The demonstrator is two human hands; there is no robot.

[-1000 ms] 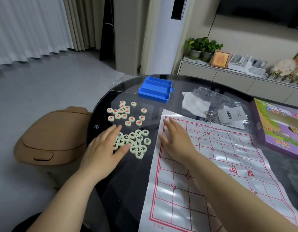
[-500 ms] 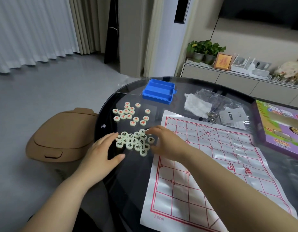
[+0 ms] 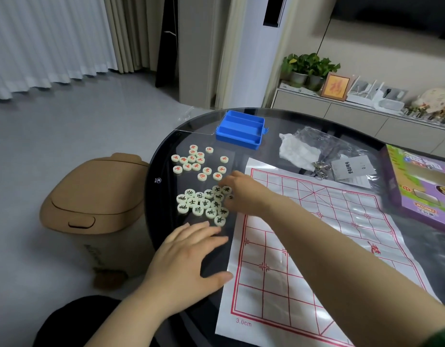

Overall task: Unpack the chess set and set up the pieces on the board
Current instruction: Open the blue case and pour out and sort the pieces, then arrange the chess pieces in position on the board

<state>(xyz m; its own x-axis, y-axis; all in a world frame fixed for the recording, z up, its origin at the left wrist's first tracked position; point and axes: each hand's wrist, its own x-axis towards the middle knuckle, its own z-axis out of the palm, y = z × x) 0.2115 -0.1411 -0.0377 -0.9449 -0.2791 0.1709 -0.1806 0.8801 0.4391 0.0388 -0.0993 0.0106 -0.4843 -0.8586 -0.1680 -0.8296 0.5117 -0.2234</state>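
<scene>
A white paper board (image 3: 316, 234) with a red grid lies on the dark round glass table (image 3: 164, 201). Left of it sit two loose groups of cream round pieces: red-lettered ones (image 3: 194, 160) farther off and black-lettered ones (image 3: 204, 204) nearer. My right hand (image 3: 244, 194) reaches across the board's left edge, its fingers curled down on a black-lettered piece at the right rim of the nearer group. My left hand (image 3: 189, 256) rests flat on the glass just below that group, fingers straight and holding nothing.
An empty blue plastic tray (image 3: 239, 130) stands beyond the pieces. Behind the board lie a clear plastic bag (image 3: 316, 139), white tissue (image 3: 296, 151), metal rings (image 3: 320, 166) and a leaflet (image 3: 351, 169). A purple game box (image 3: 421, 186) sits at right. A tan bin (image 3: 96, 194) stands left of the table.
My right hand left the board and moved left onto the black-lettered pile. My left hand slid back off the pile toward me. The camera shifted.
</scene>
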